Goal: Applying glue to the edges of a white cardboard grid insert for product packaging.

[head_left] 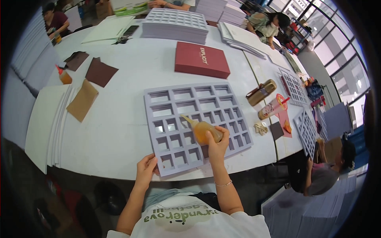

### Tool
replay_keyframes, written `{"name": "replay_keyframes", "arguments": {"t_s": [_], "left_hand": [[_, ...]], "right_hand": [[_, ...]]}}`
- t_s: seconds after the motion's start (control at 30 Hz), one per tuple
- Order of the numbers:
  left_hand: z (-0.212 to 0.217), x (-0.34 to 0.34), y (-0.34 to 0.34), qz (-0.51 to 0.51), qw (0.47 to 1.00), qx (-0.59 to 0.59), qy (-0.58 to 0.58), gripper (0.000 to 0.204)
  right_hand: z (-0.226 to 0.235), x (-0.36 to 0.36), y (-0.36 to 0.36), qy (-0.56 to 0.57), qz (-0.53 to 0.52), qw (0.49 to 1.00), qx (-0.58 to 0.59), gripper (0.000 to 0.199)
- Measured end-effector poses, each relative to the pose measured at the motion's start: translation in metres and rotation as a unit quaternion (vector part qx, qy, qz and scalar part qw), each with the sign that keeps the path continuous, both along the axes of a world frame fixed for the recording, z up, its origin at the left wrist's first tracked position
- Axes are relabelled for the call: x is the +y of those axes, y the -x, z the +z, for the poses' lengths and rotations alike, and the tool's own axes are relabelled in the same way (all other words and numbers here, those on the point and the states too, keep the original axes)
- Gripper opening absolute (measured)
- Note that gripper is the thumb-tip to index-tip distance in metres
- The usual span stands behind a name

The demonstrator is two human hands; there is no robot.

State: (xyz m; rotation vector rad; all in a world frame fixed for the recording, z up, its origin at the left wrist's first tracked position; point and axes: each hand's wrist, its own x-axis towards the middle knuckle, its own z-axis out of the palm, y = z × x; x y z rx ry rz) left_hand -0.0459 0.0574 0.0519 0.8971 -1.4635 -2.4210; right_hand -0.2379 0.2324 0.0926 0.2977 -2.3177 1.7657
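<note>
A light grey tray (pixel 168 123) with rows of square and rectangular cut-outs lies on the white table before me. Wrapped around a squeeze bottle (pixel 203 132) of amber liquid is my right hand (pixel 218 143), which holds it tilted over the middle of the tray. The bottle's pale nozzle points up and to the left, above the cut-outs. My left hand (pixel 147 167) grips the tray's near left corner, thumb on top; its other fingers are partly hidden.
A dark red box (pixel 202 59) lies beyond the tray, with stacked grey trays (pixel 174 29) behind it. At right stand a gold flask (pixel 262 92) and a drink cup (pixel 274 107). Brown sheets (pixel 101 72), an orange-tipped bottle (pixel 64 76) and white boards (pixel 45 119) are at left. Several people work around.
</note>
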Motion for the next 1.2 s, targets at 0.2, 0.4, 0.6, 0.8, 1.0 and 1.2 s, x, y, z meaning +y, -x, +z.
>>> {"name": "replay_keyframes", "arguments": {"t_s": [0.2,0.4,0.6,0.8,1.0,1.2], "left_hand": [[0.007,0.004,0.001,0.011,1.000,0.000,0.004,0.038],[-0.004,0.005,0.001,-0.003,1.000,0.012,0.001,0.036],[0.003,0.000,-0.002,0.021,1.000,0.003,0.007,0.034],[0.001,-0.002,0.004,-0.011,1.000,0.000,0.015,0.035],[0.002,0.003,0.003,-0.007,1.000,-0.004,0.021,0.036],[0.002,0.000,0.002,0.003,1.000,-0.017,0.023,0.034]], "right_hand": [[-0.005,-0.054,-0.038,0.037,0.128,0.990,-0.054,0.034],[0.033,-0.017,-0.020,0.327,0.124,0.886,-0.305,0.040],[0.026,0.113,0.020,0.252,-0.109,0.948,-0.161,0.035],[0.026,0.190,0.030,0.155,-0.208,0.962,-0.089,0.035],[0.024,0.211,0.032,0.137,-0.206,0.965,-0.086,0.036],[0.019,0.218,0.028,0.121,-0.214,0.965,-0.091,0.036]]}}
